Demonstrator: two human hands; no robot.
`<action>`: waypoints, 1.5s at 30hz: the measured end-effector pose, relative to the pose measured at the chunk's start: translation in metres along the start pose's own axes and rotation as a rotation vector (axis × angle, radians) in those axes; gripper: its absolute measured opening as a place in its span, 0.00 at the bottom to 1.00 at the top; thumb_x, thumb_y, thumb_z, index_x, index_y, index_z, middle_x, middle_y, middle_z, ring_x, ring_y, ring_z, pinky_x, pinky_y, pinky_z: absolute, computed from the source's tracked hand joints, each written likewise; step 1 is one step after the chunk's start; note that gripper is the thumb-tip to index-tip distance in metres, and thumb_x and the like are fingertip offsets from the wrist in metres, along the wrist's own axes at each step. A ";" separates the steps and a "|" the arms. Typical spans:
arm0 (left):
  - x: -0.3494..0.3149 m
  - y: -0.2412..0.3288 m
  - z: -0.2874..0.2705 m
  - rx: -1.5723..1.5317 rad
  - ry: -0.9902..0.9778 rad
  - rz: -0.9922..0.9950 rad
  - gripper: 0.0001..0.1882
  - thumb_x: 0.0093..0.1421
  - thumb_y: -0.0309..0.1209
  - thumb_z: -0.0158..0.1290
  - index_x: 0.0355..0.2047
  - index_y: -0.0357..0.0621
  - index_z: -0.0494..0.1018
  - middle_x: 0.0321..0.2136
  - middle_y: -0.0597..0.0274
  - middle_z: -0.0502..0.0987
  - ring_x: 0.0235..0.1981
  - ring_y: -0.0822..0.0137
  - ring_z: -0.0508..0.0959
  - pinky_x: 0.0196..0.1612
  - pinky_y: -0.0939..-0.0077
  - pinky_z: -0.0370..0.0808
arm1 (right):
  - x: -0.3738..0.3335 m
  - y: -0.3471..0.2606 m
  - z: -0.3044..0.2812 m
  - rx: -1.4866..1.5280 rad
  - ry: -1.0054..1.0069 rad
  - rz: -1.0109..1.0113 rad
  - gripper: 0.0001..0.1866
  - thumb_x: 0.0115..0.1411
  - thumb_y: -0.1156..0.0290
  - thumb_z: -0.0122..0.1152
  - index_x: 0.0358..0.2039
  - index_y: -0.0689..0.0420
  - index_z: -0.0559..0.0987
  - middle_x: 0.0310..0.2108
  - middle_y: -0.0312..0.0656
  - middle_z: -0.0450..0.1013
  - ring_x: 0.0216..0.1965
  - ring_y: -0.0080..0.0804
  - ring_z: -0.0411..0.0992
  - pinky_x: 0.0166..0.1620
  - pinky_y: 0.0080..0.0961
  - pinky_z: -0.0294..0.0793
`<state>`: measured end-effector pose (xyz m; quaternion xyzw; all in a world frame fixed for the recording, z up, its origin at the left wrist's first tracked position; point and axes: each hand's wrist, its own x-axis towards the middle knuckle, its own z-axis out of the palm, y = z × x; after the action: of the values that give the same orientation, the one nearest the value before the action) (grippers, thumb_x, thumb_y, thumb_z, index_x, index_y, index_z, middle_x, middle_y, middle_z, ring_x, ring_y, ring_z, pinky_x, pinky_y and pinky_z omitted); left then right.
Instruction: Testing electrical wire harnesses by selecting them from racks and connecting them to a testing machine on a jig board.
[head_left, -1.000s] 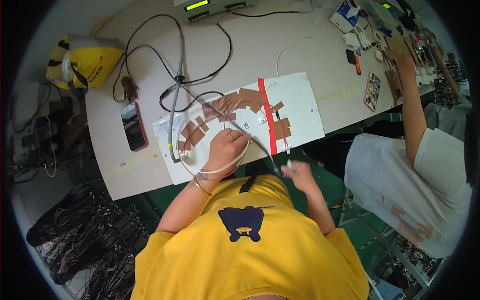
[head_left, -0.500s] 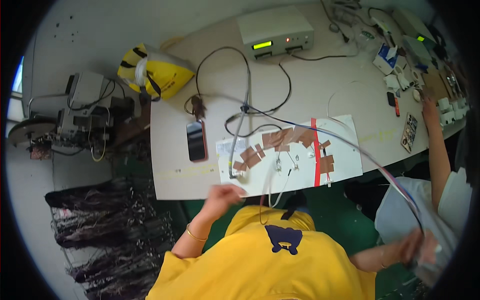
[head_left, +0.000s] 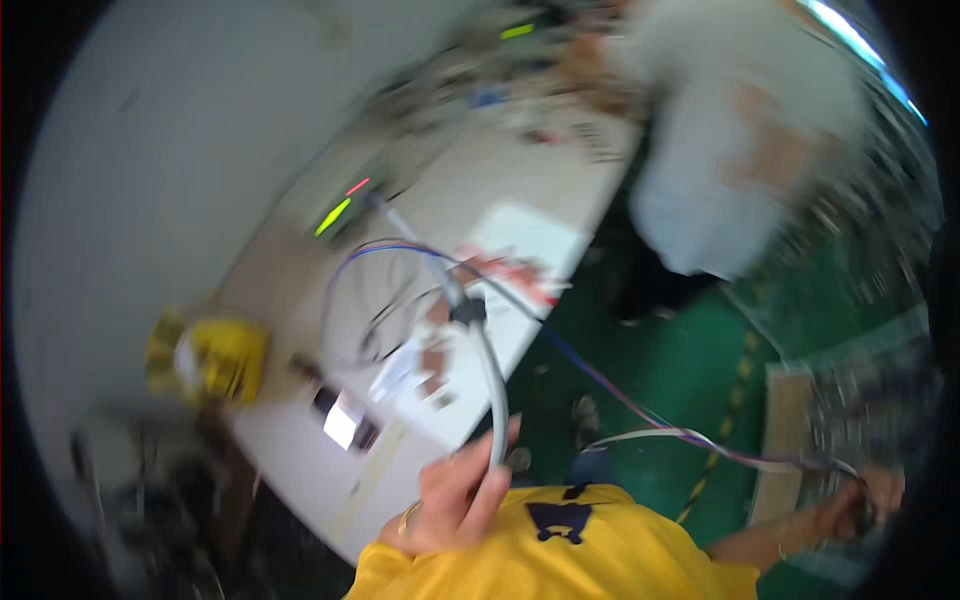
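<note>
My left hand (head_left: 455,500) is closed around a grey cable (head_left: 496,395), in front of my yellow shirt. A black lump (head_left: 468,311) sits farther up that cable, which runs toward the box with the lit display (head_left: 335,215). At the right my right hand (head_left: 868,500) grips a bundle of wires (head_left: 620,398), coloured red, blue and white, with a dark part in the fingers. The bundle stretches across to the table and loops over it. A white board (head_left: 520,235) with brown tape patches and a red strip lies beneath, blurred.
A phone (head_left: 345,420) and a yellow bag (head_left: 225,360) are on the table's left part. A co-worker in a light shirt (head_left: 700,170) stands at the far right side of the table. Cardboard (head_left: 782,440) and clear plastic are on the right, above green floor.
The view has swung to the right and is blurred. My left hand, earlier near the board's front edge, now holds the grey cable. My right hand still holds the wire bundle.
</note>
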<state>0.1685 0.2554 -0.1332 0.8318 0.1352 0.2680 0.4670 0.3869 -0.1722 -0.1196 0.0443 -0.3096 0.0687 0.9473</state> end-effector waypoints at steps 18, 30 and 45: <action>0.027 0.395 0.368 -1.526 -1.106 0.216 0.18 0.66 0.32 0.43 0.48 0.28 0.70 0.27 0.61 0.72 0.19 0.69 0.69 0.21 0.80 0.66 | -0.197 -0.360 -0.001 -1.925 0.151 0.767 0.09 0.59 0.65 0.57 0.31 0.56 0.80 0.26 0.44 0.76 0.28 0.40 0.74 0.34 0.30 0.71; 0.147 0.641 0.860 -2.050 -0.982 0.328 0.12 0.67 0.32 0.44 0.45 0.37 0.68 0.16 0.75 0.56 0.16 0.80 0.53 0.18 0.83 0.51 | 0.010 -0.805 0.094 -2.110 0.707 -0.622 0.22 0.67 0.54 0.47 0.24 0.57 0.74 0.11 0.30 0.61 0.12 0.15 0.56 0.16 0.17 0.52; -0.037 0.271 1.418 0.362 -1.159 0.792 0.11 0.62 0.31 0.45 0.40 0.41 0.74 0.34 0.41 0.78 0.39 0.41 0.78 0.40 0.51 0.75 | 0.120 -1.088 -0.117 -2.796 1.392 0.246 0.16 0.52 0.57 0.66 0.23 0.57 0.80 0.27 0.50 0.78 0.32 0.47 0.77 0.39 0.38 0.75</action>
<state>0.9420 -0.9036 -0.5107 0.8909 -0.4034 -0.0933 0.1865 0.7221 -1.2191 -0.1876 -0.9000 0.3547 -0.1820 0.1759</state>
